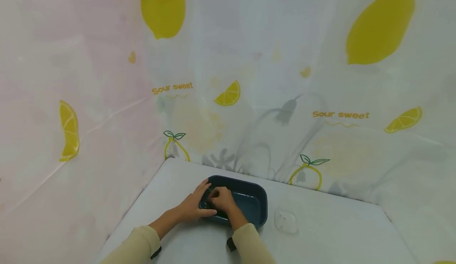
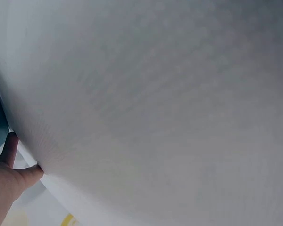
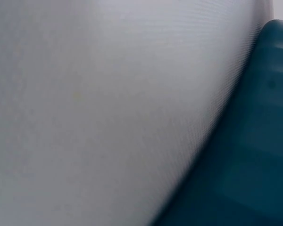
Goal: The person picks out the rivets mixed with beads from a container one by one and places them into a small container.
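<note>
A deep teal rectangular tub (image 1: 251, 204) with rounded corners stands on the white table, nearer its left side. At the tub's left end, my left hand (image 1: 192, 207) rests with thumb and fingers spread apart, the fingers along the rim. The left wrist view catches only part of this left hand (image 2: 7, 183) at its lower left edge. My right hand (image 1: 221, 198) reaches down into the tub's left part, fingers bent toward the bottom. Its fingertips are in shadow, and I cannot tell whether they pinch something. The tub's outer wall (image 3: 240, 155) fills the right wrist view's lower right.
A small clear, square-looking piece (image 1: 285, 221) with rounded corners lies right of the tub on the white table (image 1: 338, 232). Behind stands a lemon-print cloth backdrop (image 1: 263, 78), which also runs along the left side. Black wrist gear (image 1: 231, 244) shows beside the right sleeve.
</note>
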{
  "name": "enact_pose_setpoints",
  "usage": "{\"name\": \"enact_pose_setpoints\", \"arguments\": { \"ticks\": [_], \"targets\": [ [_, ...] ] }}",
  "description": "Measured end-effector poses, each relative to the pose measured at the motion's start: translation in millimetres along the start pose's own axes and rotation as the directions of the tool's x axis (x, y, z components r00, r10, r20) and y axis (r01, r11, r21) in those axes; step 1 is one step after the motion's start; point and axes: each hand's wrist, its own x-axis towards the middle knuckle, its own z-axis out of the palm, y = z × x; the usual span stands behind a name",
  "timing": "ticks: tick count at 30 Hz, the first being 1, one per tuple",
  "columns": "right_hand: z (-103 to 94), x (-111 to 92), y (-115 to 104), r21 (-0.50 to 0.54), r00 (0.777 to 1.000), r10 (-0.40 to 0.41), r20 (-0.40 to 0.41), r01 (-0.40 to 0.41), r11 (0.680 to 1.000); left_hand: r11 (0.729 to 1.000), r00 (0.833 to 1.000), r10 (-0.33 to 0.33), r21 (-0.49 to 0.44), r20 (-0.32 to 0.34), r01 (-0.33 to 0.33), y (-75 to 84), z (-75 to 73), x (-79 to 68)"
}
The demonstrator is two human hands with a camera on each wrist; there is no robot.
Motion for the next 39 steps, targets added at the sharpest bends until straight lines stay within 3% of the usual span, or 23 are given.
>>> {"name": "enact_pose_setpoints", "arguments": {
  "ticks": [6,16,22,31,35,39],
  "targets": [
    [-2.3,1,-5,0.018,1.0,0.01,-0.02,-0.01,1.0,1.0,1.0,0.013,-0.006,-0.002,-0.013,0.5,-4.3,1.4],
    [-2.4,-3,-4,0.066,1.0,0.001,0.014,-0.002,0.998,1.0,1.0,0.027,-0.012,-0.01,-0.027,-5.4,2.1,-0.1],
    [-6.3,-1,-3,0.065,0.999,-0.005,-0.034,0.007,0.998,0.999,0.999,0.039,-0.027,-0.02,-0.04,-6.3,2.6,3.4],
    [-9.7,-2,-1,0.12,0.998,0.003,-0.062,0.004,0.993,1.0,1.0,-0.012,-0.017,-0.01,0.012,-6.3,5.6,-3.0],
    [-18.4,-3,-4,0.145,0.998,-0.019,-0.052,0.026,0.989,0.999,0.999,-0.03,-0.034,-0.027,0.029,-4.5,2.7,-4.8],
    [-42.7,-8,-1,0.096,1.0,-0.03,0.002,0.03,0.995,0.999,1.0,-0.024,-0.025,-0.021,0.023,-1.1,3.1,2.9]
  ]
}}
